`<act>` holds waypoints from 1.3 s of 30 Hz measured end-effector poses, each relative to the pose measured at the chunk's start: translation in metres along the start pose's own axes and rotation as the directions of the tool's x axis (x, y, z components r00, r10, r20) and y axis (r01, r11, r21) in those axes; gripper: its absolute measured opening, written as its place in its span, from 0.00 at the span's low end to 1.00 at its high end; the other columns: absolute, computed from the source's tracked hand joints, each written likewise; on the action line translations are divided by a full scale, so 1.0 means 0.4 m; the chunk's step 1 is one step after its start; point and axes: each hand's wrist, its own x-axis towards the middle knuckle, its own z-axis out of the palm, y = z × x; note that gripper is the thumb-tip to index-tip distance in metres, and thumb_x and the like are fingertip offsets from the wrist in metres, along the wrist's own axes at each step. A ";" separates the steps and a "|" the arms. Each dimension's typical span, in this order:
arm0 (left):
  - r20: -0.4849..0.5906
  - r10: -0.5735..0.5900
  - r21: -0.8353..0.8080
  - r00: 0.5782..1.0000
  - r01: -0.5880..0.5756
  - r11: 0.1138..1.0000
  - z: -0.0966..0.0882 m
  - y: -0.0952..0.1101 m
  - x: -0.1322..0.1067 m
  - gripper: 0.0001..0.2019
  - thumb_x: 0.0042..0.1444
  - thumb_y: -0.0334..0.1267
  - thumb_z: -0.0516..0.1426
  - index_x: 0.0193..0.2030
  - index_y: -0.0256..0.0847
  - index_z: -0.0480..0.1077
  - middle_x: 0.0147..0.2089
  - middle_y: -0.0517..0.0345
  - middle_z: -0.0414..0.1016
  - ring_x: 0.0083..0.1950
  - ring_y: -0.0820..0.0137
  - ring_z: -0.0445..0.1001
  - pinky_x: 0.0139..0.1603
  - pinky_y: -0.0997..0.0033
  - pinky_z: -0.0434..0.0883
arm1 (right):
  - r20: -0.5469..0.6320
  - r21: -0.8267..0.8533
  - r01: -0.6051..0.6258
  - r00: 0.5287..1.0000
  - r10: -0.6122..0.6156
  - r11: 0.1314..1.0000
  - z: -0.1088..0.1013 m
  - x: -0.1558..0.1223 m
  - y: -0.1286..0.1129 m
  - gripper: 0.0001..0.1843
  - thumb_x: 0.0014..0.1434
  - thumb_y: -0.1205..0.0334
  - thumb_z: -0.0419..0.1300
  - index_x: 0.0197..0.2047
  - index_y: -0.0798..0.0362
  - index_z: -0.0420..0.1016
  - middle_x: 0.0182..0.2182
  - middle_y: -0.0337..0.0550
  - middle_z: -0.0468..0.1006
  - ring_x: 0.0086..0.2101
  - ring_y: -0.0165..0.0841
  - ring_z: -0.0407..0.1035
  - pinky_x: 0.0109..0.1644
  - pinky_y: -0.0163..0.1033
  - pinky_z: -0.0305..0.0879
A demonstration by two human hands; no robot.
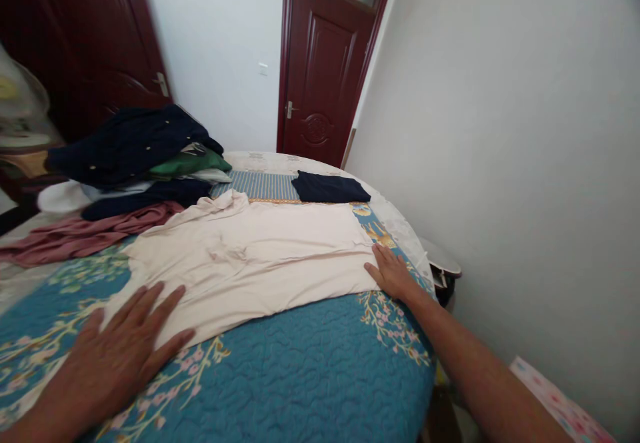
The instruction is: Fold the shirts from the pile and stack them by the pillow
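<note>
A cream-coloured shirt lies spread out sideways on a blue quilted cover with a floral pattern. Its collar end points to the far left side and its hem faces right, with small wrinkles near the middle. My left hand rests flat with fingers spread on the near left part of the shirt. At the hem on the right, my right hand lies open, its fingertips touching the fabric edge.
A folded dark navy garment lies beyond the shirt. Heaped at the far left are a navy jacket, a green garment and a dusty-pink cloth. The table's rounded edge runs along the right, near a white wall.
</note>
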 end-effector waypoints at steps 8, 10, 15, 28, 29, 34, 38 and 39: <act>-0.107 -0.028 -0.153 0.994 0.012 0.988 -0.121 0.017 0.129 0.28 0.70 0.50 0.42 0.68 0.39 0.66 0.65 0.44 0.75 0.63 0.56 0.75 0.65 0.54 0.68 | -0.279 0.017 0.127 0.953 -0.118 0.992 0.034 0.054 -0.050 0.30 0.71 0.49 0.48 0.66 0.58 0.70 0.68 0.62 0.66 0.68 0.52 0.59 0.69 0.62 0.57; -0.102 -0.061 -0.179 0.993 0.042 0.983 -0.133 0.040 0.189 0.26 0.69 0.47 0.44 0.67 0.37 0.67 0.62 0.42 0.76 0.60 0.56 0.76 0.62 0.56 0.69 | -0.307 0.030 0.188 0.937 -0.170 0.982 0.035 0.073 -0.109 0.27 0.70 0.51 0.49 0.63 0.57 0.73 0.65 0.62 0.70 0.66 0.52 0.61 0.68 0.61 0.59; -0.063 0.025 -0.219 0.998 -0.038 0.975 -0.094 0.101 0.288 0.27 0.65 0.44 0.54 0.70 0.49 0.64 0.71 0.47 0.64 0.63 0.57 0.72 0.61 0.58 0.69 | -0.302 0.062 0.300 0.915 -0.268 0.952 0.042 0.103 -0.290 0.23 0.69 0.54 0.53 0.62 0.54 0.73 0.63 0.57 0.72 0.65 0.50 0.62 0.67 0.60 0.59; -0.145 0.119 -0.220 0.982 -0.149 0.964 -0.051 0.126 0.297 0.17 0.59 0.35 0.56 0.54 0.47 0.74 0.68 0.50 0.66 0.61 0.55 0.70 0.56 0.55 0.70 | -0.365 0.208 0.438 0.864 -0.346 0.874 0.042 0.128 -0.419 0.09 0.66 0.65 0.54 0.45 0.52 0.75 0.44 0.50 0.79 0.46 0.43 0.71 0.56 0.47 0.66; -0.144 0.159 -0.197 0.977 -0.185 0.963 -0.051 0.126 0.303 0.14 0.57 0.35 0.57 0.50 0.45 0.76 0.66 0.48 0.68 0.62 0.53 0.69 0.59 0.52 0.69 | -0.370 0.218 0.439 0.864 -0.343 0.872 0.044 0.127 -0.418 0.10 0.66 0.65 0.54 0.46 0.51 0.75 0.44 0.50 0.79 0.46 0.43 0.72 0.56 0.48 0.67; -0.204 0.289 -0.229 0.935 -0.333 0.915 -0.060 0.124 0.313 0.08 0.52 0.31 0.55 0.39 0.42 0.71 0.51 0.46 0.76 0.56 0.56 0.72 0.61 0.54 0.66 | -0.382 0.261 0.446 0.862 -0.332 0.856 0.048 0.125 -0.415 0.11 0.66 0.66 0.54 0.47 0.52 0.76 0.46 0.52 0.80 0.48 0.43 0.72 0.58 0.49 0.68; -0.163 0.172 -0.316 0.971 -0.217 0.924 -0.076 0.113 0.305 0.08 0.56 0.33 0.53 0.43 0.44 0.67 0.39 0.53 0.74 0.40 0.61 0.73 0.43 0.62 0.68 | -0.380 0.285 0.455 0.862 -0.337 0.844 0.052 0.125 -0.411 0.12 0.66 0.66 0.53 0.48 0.51 0.76 0.48 0.52 0.80 0.50 0.43 0.73 0.60 0.52 0.68; -0.167 0.148 -0.322 0.975 -0.196 0.926 -0.078 0.109 0.304 0.08 0.57 0.33 0.53 0.44 0.44 0.66 0.40 0.54 0.74 0.40 0.62 0.73 0.42 0.63 0.67 | -0.380 0.287 0.454 0.862 -0.335 0.843 0.053 0.125 -0.410 0.12 0.66 0.66 0.53 0.48 0.51 0.77 0.49 0.52 0.80 0.50 0.43 0.72 0.60 0.53 0.68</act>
